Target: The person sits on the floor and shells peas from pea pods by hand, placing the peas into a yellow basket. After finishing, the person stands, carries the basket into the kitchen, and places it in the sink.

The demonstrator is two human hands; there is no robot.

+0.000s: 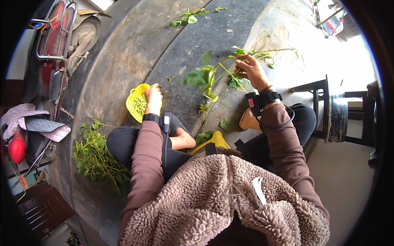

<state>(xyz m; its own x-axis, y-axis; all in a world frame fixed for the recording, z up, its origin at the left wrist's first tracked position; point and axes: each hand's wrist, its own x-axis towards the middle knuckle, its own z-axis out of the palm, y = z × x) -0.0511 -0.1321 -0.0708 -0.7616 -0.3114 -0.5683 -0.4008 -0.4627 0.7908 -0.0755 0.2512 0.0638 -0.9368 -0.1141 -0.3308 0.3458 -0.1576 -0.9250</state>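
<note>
My left hand (153, 97) is over the right rim of a yellow plastic basket (130, 105). Its fingers are curled, and the back of the hand hides whether anything is between them. Small green pods or beans (139, 104) lie in the basket. My right hand (253, 71) is raised to the right, gripping the stem of a leafy green bean plant (226, 57). From that stem hang pods (210, 92) and a blurred leaf (197, 77). More cut stems lie on the floor behind the right hand, partly covered by it.
A heap of leafy plants (98, 153) lies beside my left knee. Several stripped stems (192, 17) lie farther out on the concrete floor (123, 49). A red motor scooter (57, 46) stands at the left. To the right is a worn black wooden bench (335, 118).
</note>
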